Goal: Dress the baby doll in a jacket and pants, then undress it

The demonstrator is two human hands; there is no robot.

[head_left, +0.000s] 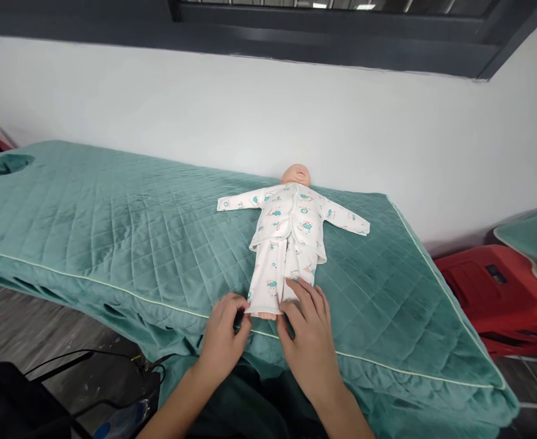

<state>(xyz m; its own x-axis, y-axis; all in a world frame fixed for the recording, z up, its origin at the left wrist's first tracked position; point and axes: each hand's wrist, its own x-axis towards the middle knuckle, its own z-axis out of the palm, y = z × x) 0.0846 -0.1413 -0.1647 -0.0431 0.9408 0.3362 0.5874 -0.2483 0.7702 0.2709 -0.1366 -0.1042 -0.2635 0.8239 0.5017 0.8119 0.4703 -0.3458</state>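
Note:
A baby doll (296,175) lies on its back on a teal quilted bed (113,225), dressed in a white printed top (291,219) and matching trousers (273,277). My left hand (223,341) is closed in a pinch on the hem of the doll's left-side trouser leg, by the foot. My right hand (309,335) rests on the other trouser leg, fingers laid flat and slightly apart over the cloth near its hem.
A white wall runs behind the bed, with a dark window frame (342,36) above. A red object (492,292) stands at the right, beside another teal-covered surface (534,244). A black item with cables (67,390) lies on the floor at lower left.

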